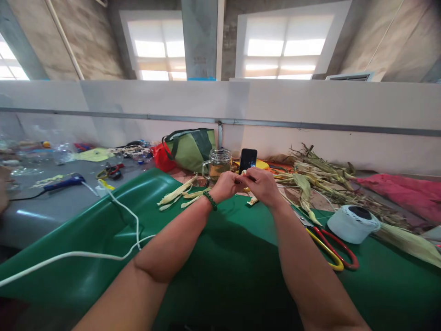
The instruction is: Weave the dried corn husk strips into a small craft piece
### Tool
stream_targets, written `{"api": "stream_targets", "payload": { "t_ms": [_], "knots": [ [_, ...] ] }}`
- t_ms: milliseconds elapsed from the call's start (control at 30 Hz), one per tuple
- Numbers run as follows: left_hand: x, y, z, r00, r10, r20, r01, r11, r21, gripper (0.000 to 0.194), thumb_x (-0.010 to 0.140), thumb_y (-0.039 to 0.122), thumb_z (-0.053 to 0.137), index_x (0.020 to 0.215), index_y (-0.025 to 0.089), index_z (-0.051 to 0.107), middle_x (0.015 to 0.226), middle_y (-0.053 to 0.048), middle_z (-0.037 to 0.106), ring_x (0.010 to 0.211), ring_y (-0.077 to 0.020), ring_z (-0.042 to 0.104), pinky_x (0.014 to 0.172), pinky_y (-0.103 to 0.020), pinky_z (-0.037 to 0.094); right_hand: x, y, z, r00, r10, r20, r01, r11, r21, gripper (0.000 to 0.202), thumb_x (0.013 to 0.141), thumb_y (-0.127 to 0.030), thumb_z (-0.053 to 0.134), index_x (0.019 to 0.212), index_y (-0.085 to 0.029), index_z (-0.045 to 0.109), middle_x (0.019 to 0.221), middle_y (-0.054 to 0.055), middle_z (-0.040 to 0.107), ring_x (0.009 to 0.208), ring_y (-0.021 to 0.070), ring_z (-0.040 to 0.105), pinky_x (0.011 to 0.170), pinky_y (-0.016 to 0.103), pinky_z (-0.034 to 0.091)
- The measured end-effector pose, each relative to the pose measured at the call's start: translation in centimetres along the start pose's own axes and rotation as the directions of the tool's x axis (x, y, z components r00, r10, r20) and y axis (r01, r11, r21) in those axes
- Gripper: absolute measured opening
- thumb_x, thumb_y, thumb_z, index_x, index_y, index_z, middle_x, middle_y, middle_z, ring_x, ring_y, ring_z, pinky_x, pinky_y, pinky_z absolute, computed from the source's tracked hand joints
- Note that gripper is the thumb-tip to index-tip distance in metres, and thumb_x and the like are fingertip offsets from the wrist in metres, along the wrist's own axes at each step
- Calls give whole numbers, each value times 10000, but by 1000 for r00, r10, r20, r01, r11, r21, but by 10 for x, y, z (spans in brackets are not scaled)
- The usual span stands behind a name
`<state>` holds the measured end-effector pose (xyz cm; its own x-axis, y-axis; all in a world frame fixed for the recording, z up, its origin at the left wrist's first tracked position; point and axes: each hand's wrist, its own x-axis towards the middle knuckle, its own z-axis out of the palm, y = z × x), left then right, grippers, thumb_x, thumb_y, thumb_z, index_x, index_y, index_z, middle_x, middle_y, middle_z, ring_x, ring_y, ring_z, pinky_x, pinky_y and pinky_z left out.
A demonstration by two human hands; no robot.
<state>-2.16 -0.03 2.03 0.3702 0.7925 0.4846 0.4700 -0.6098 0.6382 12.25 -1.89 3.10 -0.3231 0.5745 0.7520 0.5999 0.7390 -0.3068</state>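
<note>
My left hand (225,185), with a dark green bead bracelet (210,201) at its wrist, meets my right hand (262,184) above the green mat (234,230). Both hands have their fingers closed in a pinch, fingertips together. A small pale piece (244,173) shows at the fingertips; its kind is too small to tell. Strips of dry corn husk (179,191) lie left of my hands, and a short husk scrap (252,201) lies beneath them. Just beyond stand a glass mug (220,162) of yellowish liquid and a phone (248,159) propped upright.
Scissors (336,248) with red and yellow handles lie beside a spool of white cord (353,224) at right. Behind them is a heap of dry husks and stalks (320,172). A white cable (86,254) crosses the mat at left. A green bag (193,147) sits against the partition.
</note>
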Motion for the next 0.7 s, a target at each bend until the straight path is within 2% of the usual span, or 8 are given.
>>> {"api": "stream_targets", "payload": {
  "t_ms": [133, 200, 267, 333, 433, 467, 533, 700],
  "knots": [
    [1, -1, 1, 994, -6, -106, 8, 1000, 21, 246, 660, 166, 528, 439, 116, 433, 484, 43, 343, 548, -62, 331, 505, -188, 235, -4, -13, 2, 994, -107, 10, 107, 994, -35, 309, 912, -326, 465, 657, -203, 589, 677, 39, 586, 623, 139, 524, 606, 254, 369],
    [2, -1, 0, 992, -31, -124, 25, 998, -49, 274, 682, 184, 541, 441, 121, 426, 477, 42, 369, 538, -61, 348, 502, -184, 254, -4, -13, 4, 995, -102, -24, 102, 995, -5, 323, 915, -351, 467, 660, -201, 596, 677, 40, 589, 621, 139, 528, 610, 254, 381],
    [3, -1, -2, 993, -108, -50, 96, 975, -202, 311, 707, 260, 600, 466, 119, 462, 479, 34, 437, 522, -64, 401, 506, -179, 309, -2, -8, 4, 997, -38, -62, 41, 998, 49, 335, 912, -386, 472, 671, -197, 608, 669, 39, 595, 612, 142, 534, 612, 258, 397],
    [4, -1, -6, 977, -194, 93, 215, 901, -376, 322, 702, 370, 674, 559, 104, 562, 527, 7, 542, 529, -80, 493, 533, -187, 390, 0, 2, 2, 994, 50, -96, -40, 993, 109, 339, 923, -413, 444, 763, -195, 648, 723, 48, 631, 619, 149, 549, 618, 270, 418],
    [4, 0, -11, 936, -263, 236, 351, 762, -544, 428, 694, 505, 706, 751, 82, 671, 594, -36, 628, 559, -104, 583, 568, -206, 463, 3, 18, -3, 987, 108, -119, -90, 985, 148, 382, 942, -441, 383, 977, -201, 679, 951, 86, 674, 728, 173, 595, 657, 294, 451],
    [4, 1, -11, 930, -265, 256, 367, 728, -579, 456, 696, 526, 705, 784, 79, 684, 601, -43, 637, 565, -105, 594, 574, -207, 472, 4, 22, -4, 988, 104, -110, -88, 987, 138, 392, 940, -448, 385, 996, -200, 683, 995, 95, 671, 770, 181, 603, 677, 300, 458],
    [3, 1, -12, 928, -251, 276, 372, 692, -619, 468, 675, 532, 729, 788, 79, 693, 609, -47, 648, 569, -103, 604, 581, -204, 480, 4, 29, -6, 995, 87, -57, -81, 992, 97, 381, 924, -452, 425, 941, -191, 703, 953, 98, 671, 794, 186, 605, 701, 303, 458],
    [2, 1, -15, 945, -229, 236, 326, 741, -587, 410, 584, 445, 818, 750, 91, 694, 590, -27, 643, 565, -104, 599, 568, -209, 475, 4, 34, -4, 995, 77, 63, -79, 996, 31, 306, 872, -405, 548, 717, -187, 696, 722, 41, 590, 651, 146, 530, 636, 274, 417]
  ]
}}
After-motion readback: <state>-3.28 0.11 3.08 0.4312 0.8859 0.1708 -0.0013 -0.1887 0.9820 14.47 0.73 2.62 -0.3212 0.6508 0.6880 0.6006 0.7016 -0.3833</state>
